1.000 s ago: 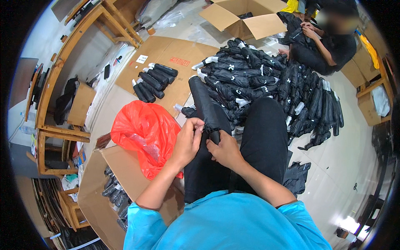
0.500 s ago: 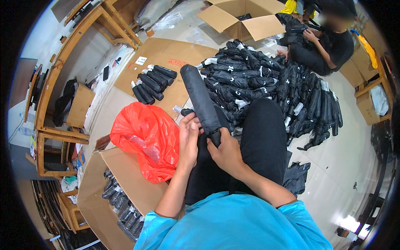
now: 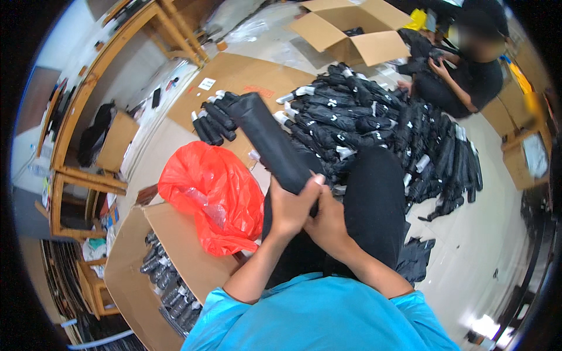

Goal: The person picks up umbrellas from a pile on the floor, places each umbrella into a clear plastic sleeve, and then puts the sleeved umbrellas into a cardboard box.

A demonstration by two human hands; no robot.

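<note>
A black folded umbrella (image 3: 270,140) in a dark sleeve points up and to the left above my lap. My left hand (image 3: 294,205) wraps around its lower part, thumb across the sleeve. Just below, my right hand (image 3: 329,219) is closed on the handle end, most of which the fingers hide. Behind the held umbrella, a small group of black umbrellas (image 3: 212,127) with pale ends lies on a flat cardboard sheet (image 3: 243,69). Beyond my knees a big heap of similar umbrellas (image 3: 357,114) covers the floor.
A red plastic bag (image 3: 208,196) sits left of my legs, beside an open carton (image 3: 184,245) holding wrapped umbrellas. Another open carton (image 3: 345,32) stands at the far side. A co-worker (image 3: 448,82) sits at the far right, hands on dark fabric. Wooden shelving (image 3: 88,88) lines the left.
My left hand has moved from beside the umbrella to a grip around its lower part. The umbrella has tipped further left, and my right hand has shifted slightly down and right.
</note>
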